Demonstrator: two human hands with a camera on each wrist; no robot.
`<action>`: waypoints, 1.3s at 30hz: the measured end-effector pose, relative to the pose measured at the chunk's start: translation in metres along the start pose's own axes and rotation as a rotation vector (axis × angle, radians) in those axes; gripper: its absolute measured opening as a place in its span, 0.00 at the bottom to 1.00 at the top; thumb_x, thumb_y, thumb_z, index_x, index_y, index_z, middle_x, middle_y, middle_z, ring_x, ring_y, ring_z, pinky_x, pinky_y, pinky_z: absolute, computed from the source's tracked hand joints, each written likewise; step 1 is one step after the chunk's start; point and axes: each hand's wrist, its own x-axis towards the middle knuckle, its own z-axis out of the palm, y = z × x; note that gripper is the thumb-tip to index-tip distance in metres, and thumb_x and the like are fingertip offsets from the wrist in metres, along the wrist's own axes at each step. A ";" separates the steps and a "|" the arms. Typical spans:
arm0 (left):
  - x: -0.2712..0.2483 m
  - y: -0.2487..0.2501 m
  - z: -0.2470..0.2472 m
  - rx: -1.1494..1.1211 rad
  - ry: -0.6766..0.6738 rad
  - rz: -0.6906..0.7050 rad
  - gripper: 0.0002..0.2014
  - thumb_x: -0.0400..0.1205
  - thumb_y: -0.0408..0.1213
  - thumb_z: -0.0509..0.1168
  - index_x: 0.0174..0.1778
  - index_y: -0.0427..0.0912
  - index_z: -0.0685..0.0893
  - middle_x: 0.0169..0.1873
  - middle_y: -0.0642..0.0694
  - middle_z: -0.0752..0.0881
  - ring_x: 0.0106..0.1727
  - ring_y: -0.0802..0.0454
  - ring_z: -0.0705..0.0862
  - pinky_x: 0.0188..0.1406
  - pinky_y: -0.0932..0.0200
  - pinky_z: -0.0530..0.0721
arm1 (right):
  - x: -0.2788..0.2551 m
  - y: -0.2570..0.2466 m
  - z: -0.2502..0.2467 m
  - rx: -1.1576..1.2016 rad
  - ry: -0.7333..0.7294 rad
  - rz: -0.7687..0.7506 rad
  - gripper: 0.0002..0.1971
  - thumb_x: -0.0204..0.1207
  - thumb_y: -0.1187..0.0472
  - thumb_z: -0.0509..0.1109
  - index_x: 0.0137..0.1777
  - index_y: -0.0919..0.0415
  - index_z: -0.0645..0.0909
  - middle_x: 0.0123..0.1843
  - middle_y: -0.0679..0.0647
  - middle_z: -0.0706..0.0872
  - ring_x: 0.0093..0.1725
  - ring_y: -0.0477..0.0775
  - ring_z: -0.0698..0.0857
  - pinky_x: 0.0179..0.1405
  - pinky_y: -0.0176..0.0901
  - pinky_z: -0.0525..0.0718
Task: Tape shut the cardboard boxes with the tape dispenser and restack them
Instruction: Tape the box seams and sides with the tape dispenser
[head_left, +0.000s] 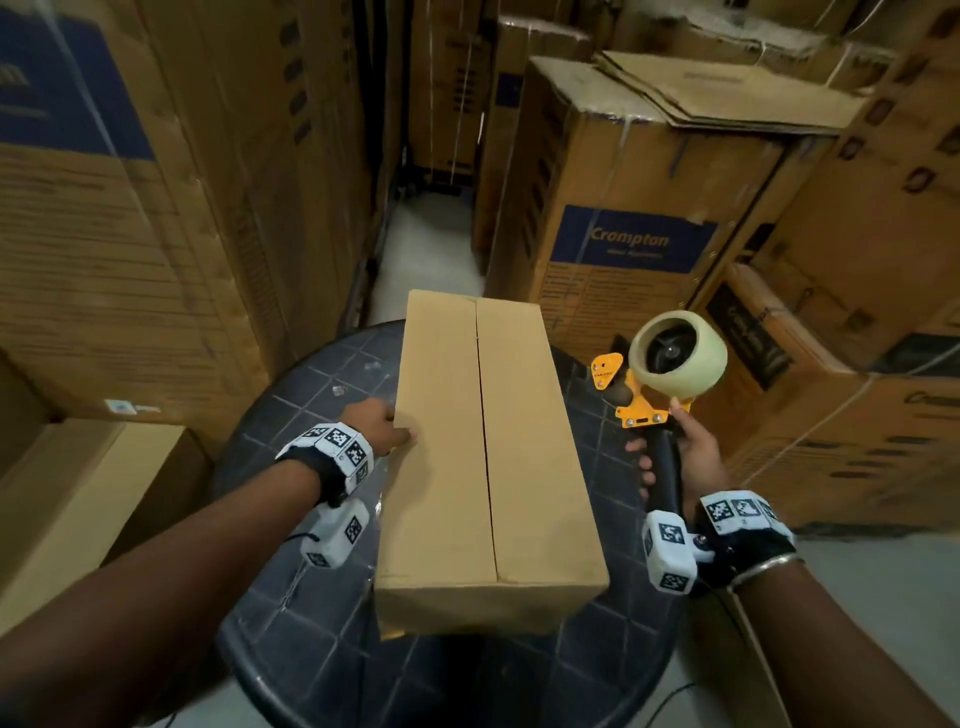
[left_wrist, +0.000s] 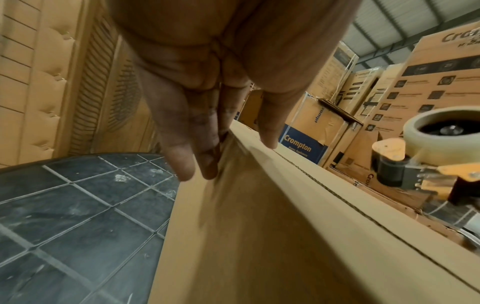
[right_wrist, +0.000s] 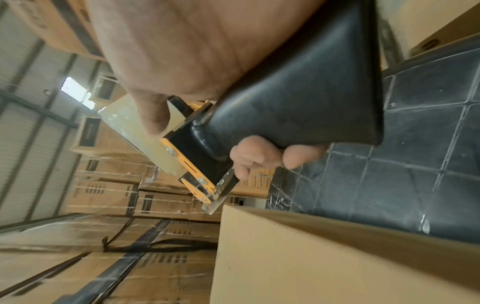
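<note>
A long plain cardboard box (head_left: 493, 467) lies on a round dark table (head_left: 322, 395), its two top flaps folded down with a bare seam running along the middle. My left hand (head_left: 397, 423) rests on the box's left edge, thumb on top and straight fingers (left_wrist: 182, 133) flat against the side wall (left_wrist: 259, 226). To the right of the box, my right hand (head_left: 662, 441) grips the black handle (right_wrist: 298, 102) of an orange tape dispenser (head_left: 670, 364). It holds the dispenser in the air, the clear tape roll uppermost.
Tall stacks of printed cartons (head_left: 623, 208) hem the table in on the left, behind and on the right. A plain box (head_left: 78, 493) sits low at the left. A narrow strip of pale floor (head_left: 426, 249) runs away behind the table.
</note>
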 end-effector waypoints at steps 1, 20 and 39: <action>0.007 0.001 -0.001 0.028 -0.010 0.020 0.17 0.81 0.51 0.70 0.58 0.42 0.89 0.52 0.41 0.91 0.54 0.42 0.88 0.49 0.54 0.87 | -0.007 -0.002 0.011 0.001 -0.005 -0.006 0.44 0.79 0.21 0.52 0.38 0.68 0.81 0.23 0.56 0.74 0.17 0.54 0.73 0.21 0.41 0.75; 0.036 -0.020 0.000 0.133 -0.074 0.220 0.34 0.70 0.65 0.74 0.61 0.42 0.83 0.57 0.42 0.87 0.58 0.45 0.85 0.51 0.55 0.84 | -0.021 0.032 0.166 -0.347 0.152 0.036 0.49 0.56 0.07 0.51 0.26 0.58 0.78 0.27 0.56 0.76 0.22 0.53 0.74 0.28 0.41 0.73; 0.051 0.042 -0.063 -0.920 -0.169 0.103 0.17 0.86 0.48 0.64 0.51 0.36 0.85 0.44 0.39 0.89 0.37 0.48 0.88 0.36 0.58 0.83 | 0.003 -0.003 0.168 -0.295 0.056 -0.141 0.51 0.62 0.07 0.49 0.31 0.60 0.81 0.28 0.57 0.76 0.23 0.55 0.74 0.27 0.44 0.76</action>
